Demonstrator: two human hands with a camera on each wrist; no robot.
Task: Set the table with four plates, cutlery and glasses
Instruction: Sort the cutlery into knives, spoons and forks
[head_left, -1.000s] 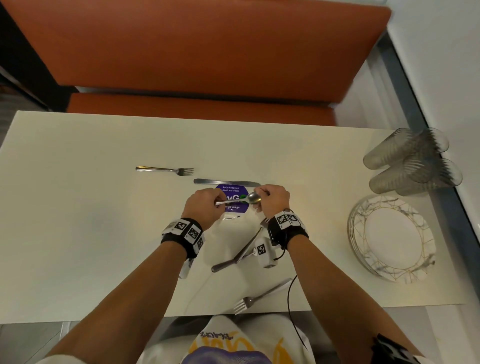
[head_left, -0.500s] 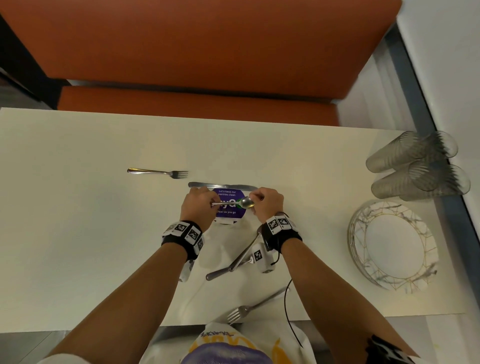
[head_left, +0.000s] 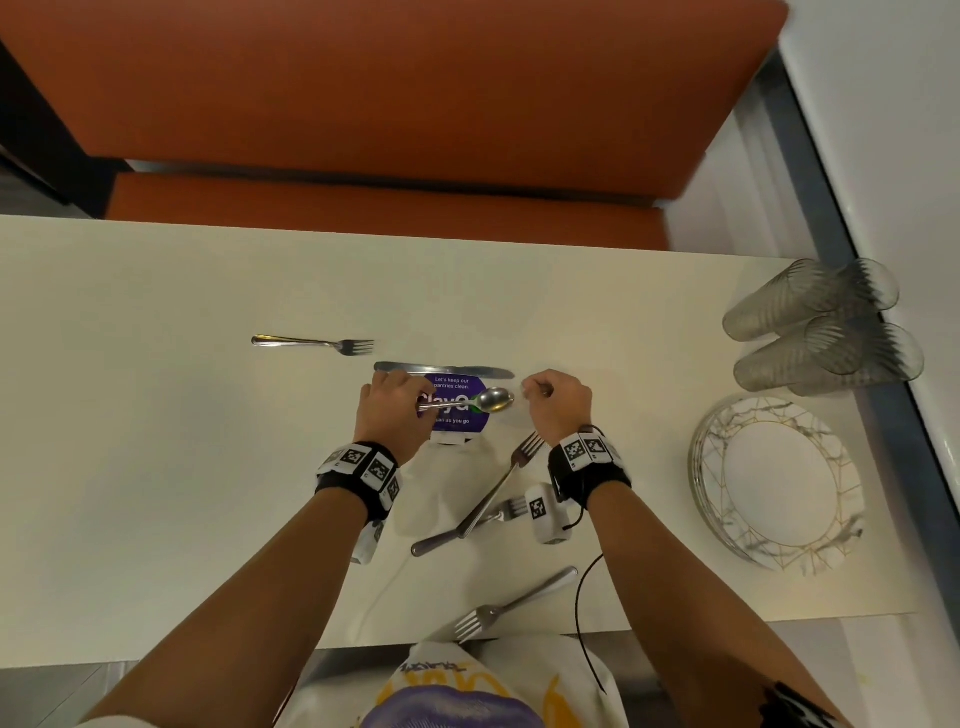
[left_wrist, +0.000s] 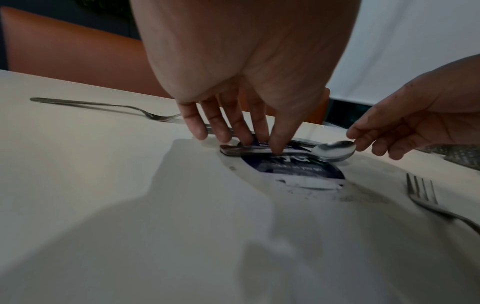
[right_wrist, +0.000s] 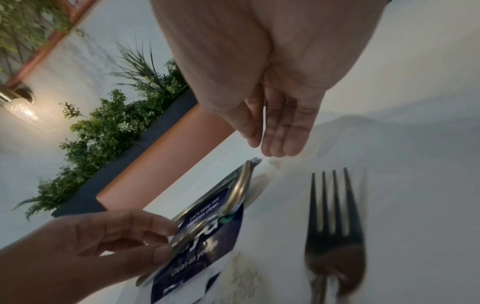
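My left hand (head_left: 415, 404) pinches the handle of a metal spoon (head_left: 493, 400) low over the purple sticker (head_left: 457, 423) at the table's middle. In the left wrist view its fingers (left_wrist: 275, 144) press the handle down, and the spoon's bowl (left_wrist: 335, 149) points right. Whether it is one spoon or a stack, I cannot tell. My right hand (head_left: 540, 392) hangs just right of the bowl, holding nothing, its fingers (right_wrist: 280, 142) fairly straight. A knife (head_left: 441, 370) lies just beyond the spoon.
One fork (head_left: 317, 343) lies at the far left. Two crossed forks (head_left: 493, 493) lie under my right wrist and another fork (head_left: 509, 608) at the near edge. Stacked plates (head_left: 727, 525) and several glasses (head_left: 821, 332) lying on their sides are at the right. An orange bench (head_left: 363, 104) runs behind.
My right hand has let go of the spoon's bowl and drawn away to the right. My left hand keeps hold of the handle in the same place.
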